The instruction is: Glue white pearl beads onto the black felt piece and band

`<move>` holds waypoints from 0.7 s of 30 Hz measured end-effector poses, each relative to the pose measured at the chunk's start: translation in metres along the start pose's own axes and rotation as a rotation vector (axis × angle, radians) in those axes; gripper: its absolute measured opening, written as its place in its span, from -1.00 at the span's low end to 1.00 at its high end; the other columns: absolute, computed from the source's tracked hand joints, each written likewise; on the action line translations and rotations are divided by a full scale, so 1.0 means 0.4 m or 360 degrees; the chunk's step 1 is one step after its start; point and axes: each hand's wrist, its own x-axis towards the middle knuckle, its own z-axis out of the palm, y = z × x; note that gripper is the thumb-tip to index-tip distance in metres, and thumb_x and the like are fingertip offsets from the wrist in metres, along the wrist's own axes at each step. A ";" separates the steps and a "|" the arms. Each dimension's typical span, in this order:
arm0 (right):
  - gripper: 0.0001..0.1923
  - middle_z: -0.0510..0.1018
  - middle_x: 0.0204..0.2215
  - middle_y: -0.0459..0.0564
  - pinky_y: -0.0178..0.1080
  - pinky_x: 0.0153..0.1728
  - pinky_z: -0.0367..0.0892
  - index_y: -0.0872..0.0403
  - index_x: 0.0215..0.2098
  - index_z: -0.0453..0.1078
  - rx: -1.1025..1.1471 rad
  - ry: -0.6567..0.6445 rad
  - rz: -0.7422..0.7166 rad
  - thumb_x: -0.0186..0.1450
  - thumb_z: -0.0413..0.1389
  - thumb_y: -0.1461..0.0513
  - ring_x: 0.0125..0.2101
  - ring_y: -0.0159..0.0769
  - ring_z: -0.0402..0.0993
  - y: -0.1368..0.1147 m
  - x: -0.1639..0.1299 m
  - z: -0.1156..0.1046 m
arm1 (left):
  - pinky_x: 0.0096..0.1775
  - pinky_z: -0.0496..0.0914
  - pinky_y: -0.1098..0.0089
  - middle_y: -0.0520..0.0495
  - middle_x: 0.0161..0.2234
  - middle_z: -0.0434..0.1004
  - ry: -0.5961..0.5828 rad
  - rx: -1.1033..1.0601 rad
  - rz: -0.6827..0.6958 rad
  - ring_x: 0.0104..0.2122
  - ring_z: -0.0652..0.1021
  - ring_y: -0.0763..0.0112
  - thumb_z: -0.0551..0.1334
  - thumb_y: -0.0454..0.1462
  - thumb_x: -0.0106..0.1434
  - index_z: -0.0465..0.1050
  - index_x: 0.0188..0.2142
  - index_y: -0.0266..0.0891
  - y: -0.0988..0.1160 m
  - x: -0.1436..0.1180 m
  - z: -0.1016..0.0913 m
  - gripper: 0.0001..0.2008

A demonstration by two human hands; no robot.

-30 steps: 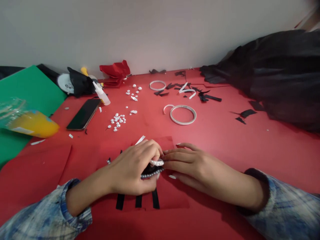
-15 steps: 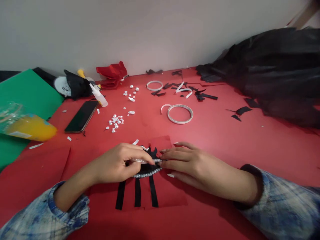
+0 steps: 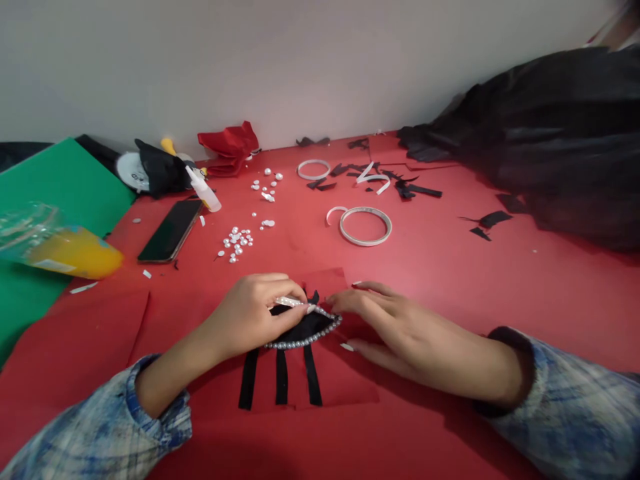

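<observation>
In the head view, a black cut-out shape [image 3: 311,327], like an eye, lies on a red square sheet [image 3: 347,380]. A row of grey pearl beads [image 3: 300,344] edges its lower curve. Along the upper edge runs a pearl strip [image 3: 289,302], its left part pinched between the thumb and fingers of my left hand [image 3: 250,313]. At the right corner of the shape, my right hand [image 3: 400,327] rests with fingers apart, the foremost fingertips close to the strip's end. Black strips [image 3: 282,380] extend below the shape. My left hand hides its left end.
Loose pearls [image 3: 237,241], a phone [image 3: 171,231] and a glue bottle [image 3: 205,192] are beyond my left hand. White tape rolls [image 3: 365,227] and black scraps [image 3: 417,191] lie farther back. A black bag [image 3: 565,147] stands right; a yellow packet [image 3: 75,253] lies left.
My left hand has shifted up, bringing the pearl strip onto the shape's upper edge. My right hand has drawn slightly back with fingers spread wider, uncovering the right corner. The view has shifted slightly.
</observation>
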 end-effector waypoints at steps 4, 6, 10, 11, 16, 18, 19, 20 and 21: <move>-0.65 0.46 -0.07 0.13 -0.10 -0.08 0.33 0.15 0.07 0.20 -0.0056 0.0016 -0.0009 0.31 -0.02 0.27 -0.08 -0.20 0.40 0.000 0.000 0.001 | -0.39 0.30 0.48 0.02 -0.42 0.53 -0.0051 0.0032 -0.0076 -0.42 0.50 0.46 0.20 -0.30 0.15 0.45 -0.39 -0.24 0.004 0.002 0.004 -0.93; -0.63 0.44 -0.02 0.11 -0.08 -0.03 0.29 0.12 0.10 0.19 -0.0129 -0.0013 -0.0088 0.33 -0.04 0.27 -0.05 -0.20 0.38 0.002 0.002 0.002 | -0.37 0.30 0.47 0.02 -0.40 0.53 -0.0054 0.0038 -0.0107 -0.40 0.51 0.45 0.19 -0.30 0.15 0.44 -0.38 -0.24 0.003 0.002 0.009 -0.94; -0.63 0.44 0.01 0.09 -0.05 0.02 0.24 0.09 0.12 0.22 -0.0230 -0.0036 -0.0156 0.35 -0.08 0.24 -0.02 -0.20 0.37 0.005 0.005 0.005 | -0.37 0.29 0.46 0.03 -0.38 0.54 -0.0075 0.0063 -0.0164 -0.39 0.50 0.44 0.18 -0.28 0.15 0.42 -0.35 -0.22 0.003 0.005 0.014 -0.92; -0.63 0.44 0.00 0.08 -0.05 0.03 0.24 0.08 0.11 0.23 -0.0241 -0.0037 -0.0159 0.35 -0.09 0.24 -0.02 -0.20 0.37 0.005 0.005 0.006 | -0.38 0.28 0.46 0.03 -0.38 0.54 -0.0080 0.0077 -0.0172 -0.39 0.50 0.44 0.18 -0.28 0.16 0.42 -0.35 -0.22 0.004 0.006 0.014 -0.92; -0.65 0.45 -0.01 0.07 -0.06 0.02 0.25 0.11 0.08 0.27 -0.0271 -0.0031 -0.0144 0.35 -0.08 0.23 -0.04 -0.20 0.38 0.004 0.004 0.012 | -0.41 0.27 0.46 0.03 -0.38 0.53 -0.0097 0.0159 -0.0187 -0.42 0.49 0.43 0.16 -0.29 0.15 0.40 -0.34 -0.22 0.011 0.006 0.015 -0.92; -0.65 0.46 -0.02 0.08 -0.07 -0.01 0.27 0.12 0.07 0.28 -0.0281 -0.0016 -0.0141 0.35 -0.08 0.23 -0.06 -0.20 0.39 0.002 0.005 0.014 | -0.41 0.27 0.46 0.02 -0.38 0.53 -0.0099 0.0197 -0.0179 -0.42 0.49 0.43 0.16 -0.29 0.15 0.39 -0.34 -0.22 0.014 0.004 0.017 -0.92; -0.65 0.46 -0.03 0.09 -0.07 -0.02 0.27 0.12 0.07 0.28 -0.0284 -0.0006 -0.0138 0.35 -0.08 0.23 -0.07 -0.20 0.39 0.001 0.007 0.015 | -0.41 0.27 0.45 0.02 -0.37 0.53 -0.0094 0.0219 -0.0168 -0.41 0.49 0.43 0.16 -0.29 0.15 0.39 -0.34 -0.22 0.015 0.002 0.019 -0.92; -0.65 0.47 -0.04 0.09 -0.07 -0.03 0.28 0.12 0.07 0.28 -0.0285 0.0004 -0.0134 0.34 -0.07 0.23 -0.07 -0.20 0.40 0.000 0.008 0.015 | -0.41 0.28 0.45 0.02 -0.37 0.53 -0.0082 0.0245 -0.0152 -0.41 0.50 0.42 0.15 -0.29 0.16 0.39 -0.34 -0.23 0.016 0.000 0.020 -0.91; -0.65 0.47 -0.05 0.10 -0.08 -0.04 0.29 0.13 0.07 0.27 -0.0281 0.0014 -0.0130 0.34 -0.07 0.24 -0.08 -0.20 0.40 -0.002 0.010 0.016 | -0.40 0.28 0.44 0.01 -0.37 0.53 -0.0070 0.0274 -0.0133 -0.40 0.50 0.41 0.15 -0.28 0.17 0.40 -0.33 -0.23 0.016 -0.002 0.021 -0.91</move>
